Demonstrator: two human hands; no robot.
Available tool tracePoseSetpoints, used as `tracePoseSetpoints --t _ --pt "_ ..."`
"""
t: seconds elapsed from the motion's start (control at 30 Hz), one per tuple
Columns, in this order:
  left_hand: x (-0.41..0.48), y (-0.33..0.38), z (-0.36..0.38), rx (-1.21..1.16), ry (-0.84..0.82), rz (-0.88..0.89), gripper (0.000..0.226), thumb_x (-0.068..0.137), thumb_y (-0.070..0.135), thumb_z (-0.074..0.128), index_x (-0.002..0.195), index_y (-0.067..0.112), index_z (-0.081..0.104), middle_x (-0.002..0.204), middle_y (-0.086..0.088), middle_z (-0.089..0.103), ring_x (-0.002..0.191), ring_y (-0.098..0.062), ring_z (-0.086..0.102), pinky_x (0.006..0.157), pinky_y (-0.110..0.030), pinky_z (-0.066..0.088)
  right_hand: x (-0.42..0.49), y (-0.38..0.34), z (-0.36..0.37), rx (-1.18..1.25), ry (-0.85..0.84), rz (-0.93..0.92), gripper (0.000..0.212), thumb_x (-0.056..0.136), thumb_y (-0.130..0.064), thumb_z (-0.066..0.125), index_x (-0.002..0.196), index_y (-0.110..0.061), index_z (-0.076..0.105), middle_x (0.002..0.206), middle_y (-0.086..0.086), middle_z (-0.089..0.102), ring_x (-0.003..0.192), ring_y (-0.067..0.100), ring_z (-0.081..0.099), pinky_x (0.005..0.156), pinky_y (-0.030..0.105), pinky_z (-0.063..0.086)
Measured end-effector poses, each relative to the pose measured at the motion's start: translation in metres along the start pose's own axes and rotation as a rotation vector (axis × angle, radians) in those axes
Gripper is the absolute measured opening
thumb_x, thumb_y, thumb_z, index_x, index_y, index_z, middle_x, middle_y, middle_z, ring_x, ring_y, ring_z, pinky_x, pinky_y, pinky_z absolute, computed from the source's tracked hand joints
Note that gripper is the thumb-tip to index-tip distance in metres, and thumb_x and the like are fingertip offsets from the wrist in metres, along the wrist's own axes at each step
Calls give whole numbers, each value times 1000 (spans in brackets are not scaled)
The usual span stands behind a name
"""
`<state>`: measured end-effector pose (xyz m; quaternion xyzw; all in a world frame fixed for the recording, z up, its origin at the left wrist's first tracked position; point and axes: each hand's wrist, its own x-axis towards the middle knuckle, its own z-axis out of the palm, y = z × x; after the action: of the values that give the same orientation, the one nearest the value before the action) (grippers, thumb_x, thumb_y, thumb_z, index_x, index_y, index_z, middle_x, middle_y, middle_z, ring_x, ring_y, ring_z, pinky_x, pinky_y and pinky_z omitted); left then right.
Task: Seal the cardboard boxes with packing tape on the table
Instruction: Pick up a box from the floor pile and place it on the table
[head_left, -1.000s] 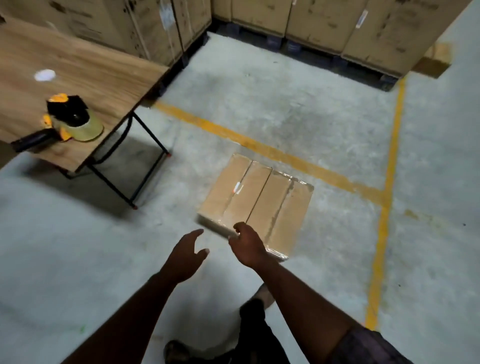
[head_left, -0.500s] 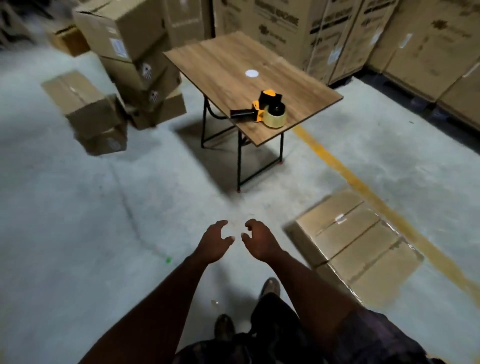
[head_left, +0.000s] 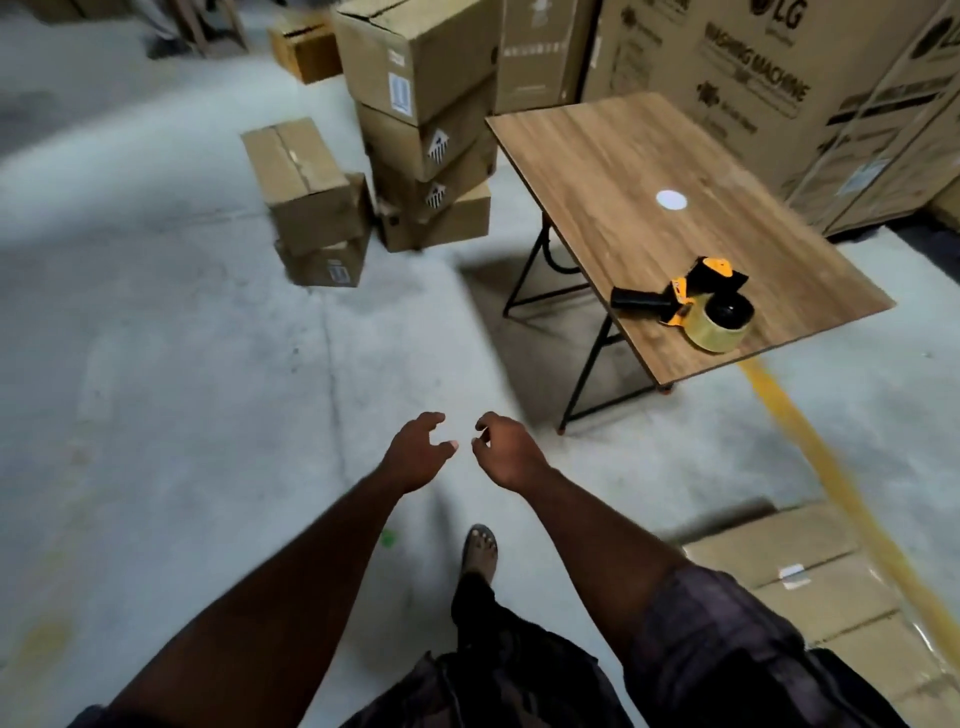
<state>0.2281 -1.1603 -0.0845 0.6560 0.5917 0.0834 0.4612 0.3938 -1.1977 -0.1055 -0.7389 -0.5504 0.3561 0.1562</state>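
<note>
Grips of the left hand (head_left: 418, 452) and right hand (head_left: 511, 449) are seen loosely curled, with nothing held. Cardboard boxes (head_left: 426, 145) are stacked just left of the tabletop (head_left: 623, 171), ahead of both hands; the left hand is judged nearer. The tape dispenser (head_left: 691, 306) is laid on the tabletop's near corner.

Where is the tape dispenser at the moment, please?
In the head view the tape dispenser lies to the right, on the wooden table near its closest corner, nearer the camera than the small white spot.
</note>
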Motion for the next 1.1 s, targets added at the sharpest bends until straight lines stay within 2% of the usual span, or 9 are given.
tracePoseSetpoints --t 0.17,0.37,0.5,0.73,1.1 --pt "71 3 -51 148 97 15 39 94 19 67 132 12 59 126 -8 63 116 -24 59 98 -27 40 89 -35 -17 -113 -124 -64 40 98 -33 54 134 -16 54 129 8 61 117 26 59 97 36 49" --pt "141 9 -95 221 132 15 37 96 19 63 132 12 59 127 -9 61 115 -25 58 100 -31 41 182 -71 -34 -197 -136 -129 37 99 -31 54 132 -13 55 132 9 57 121 26 56 99 35 47" --pt "196 8 -122 222 121 16 35 95 18 64 130 11 62 125 -11 62 113 -26 59 98 -27 38 241 -96 -36 -221 -145 -176 34 99 -32 54 129 -16 58 129 5 58 120 24 56 97 34 47" --pt "334 12 -203 106 154 14 33 93 18 67 125 12 64 122 -9 65 114 -26 60 101 -30 42 379 -152 -35 -222 -144 -169 30 99 -29 54 124 -15 60 123 6 62 115 23 57 93 32 46" --pt "521 18 -384 -56 158 -65 26 91 19 70 116 12 68 113 -5 71 108 -19 65 96 -25 43 595 -299 -61 -112 -31 -106 23 95 -25 59 114 -14 66 116 7 68 107 25 62 91 31 50"
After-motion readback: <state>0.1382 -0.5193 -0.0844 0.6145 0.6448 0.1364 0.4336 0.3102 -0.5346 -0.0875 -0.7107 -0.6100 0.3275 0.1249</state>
